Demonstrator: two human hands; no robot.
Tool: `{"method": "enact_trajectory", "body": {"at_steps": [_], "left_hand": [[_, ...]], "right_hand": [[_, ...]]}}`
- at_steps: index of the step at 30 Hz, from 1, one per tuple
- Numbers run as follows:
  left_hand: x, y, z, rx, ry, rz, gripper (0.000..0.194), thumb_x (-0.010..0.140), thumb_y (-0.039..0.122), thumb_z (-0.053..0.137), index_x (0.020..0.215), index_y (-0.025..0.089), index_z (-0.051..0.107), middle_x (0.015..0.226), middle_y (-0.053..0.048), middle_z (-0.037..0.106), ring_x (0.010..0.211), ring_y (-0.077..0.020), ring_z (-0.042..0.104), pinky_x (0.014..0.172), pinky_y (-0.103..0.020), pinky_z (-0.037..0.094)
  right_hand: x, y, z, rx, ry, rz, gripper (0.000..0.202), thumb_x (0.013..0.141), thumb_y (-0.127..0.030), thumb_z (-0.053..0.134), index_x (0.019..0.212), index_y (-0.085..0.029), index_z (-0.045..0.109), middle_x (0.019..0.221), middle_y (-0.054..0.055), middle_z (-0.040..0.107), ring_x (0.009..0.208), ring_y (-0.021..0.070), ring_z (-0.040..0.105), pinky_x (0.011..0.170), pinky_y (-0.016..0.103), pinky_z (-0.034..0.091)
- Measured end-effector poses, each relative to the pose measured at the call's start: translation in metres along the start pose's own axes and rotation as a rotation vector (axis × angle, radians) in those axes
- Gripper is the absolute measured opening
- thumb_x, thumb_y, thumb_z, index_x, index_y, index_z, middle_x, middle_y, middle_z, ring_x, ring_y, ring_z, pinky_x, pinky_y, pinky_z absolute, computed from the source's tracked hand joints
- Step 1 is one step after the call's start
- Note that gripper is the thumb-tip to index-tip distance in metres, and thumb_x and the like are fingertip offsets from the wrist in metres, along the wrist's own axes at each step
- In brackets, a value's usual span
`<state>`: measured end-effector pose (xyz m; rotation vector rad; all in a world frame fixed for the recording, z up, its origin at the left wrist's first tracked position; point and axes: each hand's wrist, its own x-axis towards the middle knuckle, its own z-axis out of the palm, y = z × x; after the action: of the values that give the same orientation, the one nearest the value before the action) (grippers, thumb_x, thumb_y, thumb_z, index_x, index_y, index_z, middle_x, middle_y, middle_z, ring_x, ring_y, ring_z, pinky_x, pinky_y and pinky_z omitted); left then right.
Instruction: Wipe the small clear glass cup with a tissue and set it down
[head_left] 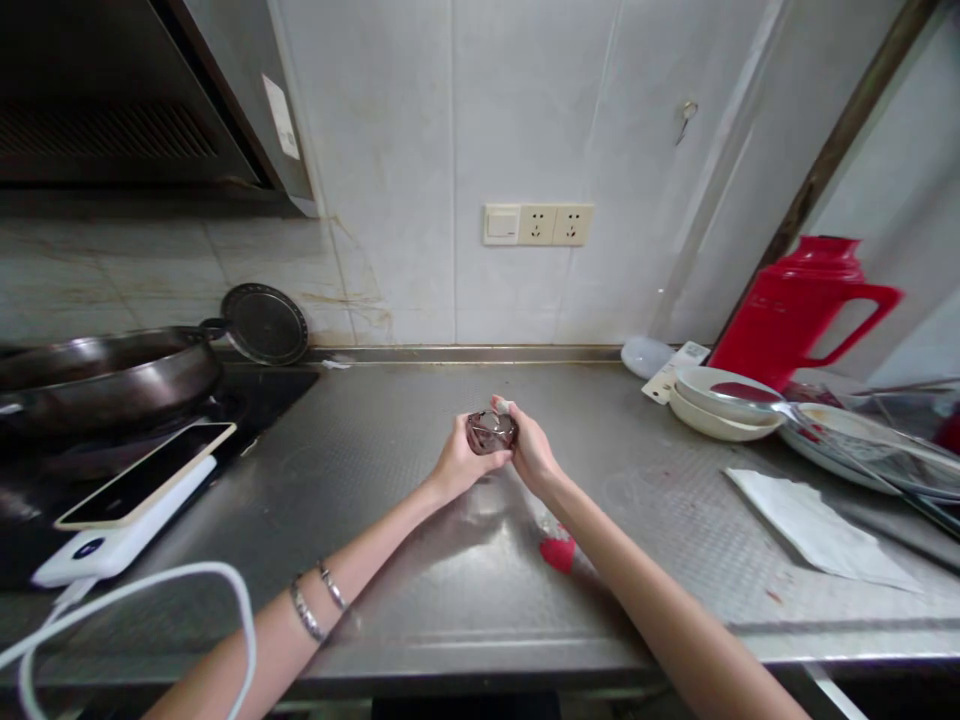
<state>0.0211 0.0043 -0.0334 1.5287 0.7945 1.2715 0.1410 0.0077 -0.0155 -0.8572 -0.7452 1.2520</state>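
Holding a small dark jar [491, 431] over the counter [420, 520], the left hand [459, 457] and right hand [529, 450] both wrap fingers on it. Best grip tight, near the red lid [559, 553].

No lettering, label or number anywhere is legible here

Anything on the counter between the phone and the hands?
Nothing: head view shows bare steel counter between the phone and the left hand.

Head camera looks forward and down, close over the steel counter [420, 600].
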Motion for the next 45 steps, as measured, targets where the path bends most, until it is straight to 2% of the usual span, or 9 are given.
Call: {"method": "enact_trajectory", "body": {"at_steps": [11,15,19,23,26,30,37,42,45], "left_hand": [[-0.003,0.002,0.006,0.153,0.228,-0.003,0.066,0.061,0.033,0.080,0.110,0.018,0.039,0.111,-0.011,0.061,0.103,-0.0236,0.061,0.094,-0.042,0.045],[-0.003,0.005,0.005,0.034,0.088,-0.044,0.082,0.061,0.032,0.079,0.126,0.017,0.033,0.124,-0.015,0.057,0.114,-0.0260,0.057,0.102,-0.044,0.041],[-0.003,0.007,0.005,-0.024,-0.043,-0.032,0.073,0.067,0.032,0.075,0.128,0.016,0.038,0.128,-0.016,0.055,0.116,-0.0263,0.056,0.104,-0.043,0.041],[-0.003,0.008,0.005,0.047,0.018,-0.019,0.073,0.054,0.027,0.084,0.117,0.016,0.049,0.117,-0.012,0.061,0.109,-0.0267,0.059,0.097,-0.041,0.046],[-0.003,0.011,0.005,0.078,0.034,-0.016,0.061,0.058,0.030,0.082,0.109,0.016,0.050,0.106,-0.010,0.065,0.100,-0.0238,0.062,0.092,-0.039,0.048],[-0.002,0.013,0.003,0.148,0.066,-0.020,0.061,0.060,0.033,0.080,0.108,0.015,0.047,0.103,-0.009,0.065,0.094,-0.0217,0.063,0.087,-0.038,0.048],[0.004,0.003,-0.005,0.266,0.246,-0.042,0.064,0.054,0.036,0.083,0.102,0.016,0.047,0.100,-0.009,0.062,0.091,-0.0237,0.063,0.086,-0.041,0.048],[0.000,0.001,0.000,0.035,0.026,-0.023,0.078,0.062,0.032,0.079,0.125,0.016,0.036,0.125,-0.015,0.056,0.114,-0.0253,0.057,0.102,-0.043,0.042],[-0.002,0.006,0.003,0.005,-0.054,-0.014,0.072,0.070,0.031,0.073,0.131,0.017,0.037,0.130,-0.014,0.054,0.121,-0.0262,0.052,0.105,-0.045,0.039]], "right_hand": [[-0.007,0.018,0.002,0.018,-0.017,-0.067,0.037,0.080,-0.042,0.055,0.114,-0.029,0.064,0.126,-0.002,0.063,0.120,0.0181,0.053,0.100,0.033,0.042],[-0.005,0.008,0.002,0.106,0.048,-0.027,0.039,0.079,-0.040,0.056,0.113,-0.025,0.064,0.112,0.000,0.069,0.106,0.0181,0.061,0.091,0.031,0.047],[-0.004,-0.006,-0.002,0.153,0.080,0.007,0.035,0.076,-0.035,0.056,0.106,-0.021,0.068,0.097,0.001,0.073,0.086,0.0171,0.065,0.076,0.026,0.051],[-0.009,-0.011,0.003,0.140,0.047,0.041,0.032,0.076,-0.033,0.053,0.099,-0.020,0.071,0.106,0.002,0.072,0.090,0.0190,0.064,0.076,0.028,0.052],[-0.012,-0.009,0.009,0.149,0.039,0.037,0.031,0.076,-0.032,0.052,0.097,-0.020,0.072,0.108,0.001,0.071,0.095,0.0190,0.063,0.080,0.028,0.051],[-0.013,-0.004,0.011,0.173,0.048,0.037,0.031,0.076,-0.031,0.054,0.100,-0.022,0.071,0.111,0.000,0.070,0.100,0.0178,0.062,0.084,0.027,0.050],[-0.017,0.008,0.011,0.152,-0.011,0.026,0.036,0.076,-0.034,0.057,0.111,-0.028,0.066,0.120,-0.003,0.065,0.113,0.0160,0.056,0.088,0.025,0.047],[-0.009,0.001,0.006,0.176,0.049,0.008,0.035,0.078,-0.032,0.054,0.109,-0.025,0.066,0.104,-0.002,0.071,0.097,0.0155,0.062,0.082,0.025,0.049],[-0.004,-0.008,-0.001,0.202,0.068,0.008,0.034,0.078,-0.030,0.052,0.108,-0.023,0.066,0.087,-0.002,0.072,0.079,0.0151,0.064,0.073,0.024,0.050]]}}
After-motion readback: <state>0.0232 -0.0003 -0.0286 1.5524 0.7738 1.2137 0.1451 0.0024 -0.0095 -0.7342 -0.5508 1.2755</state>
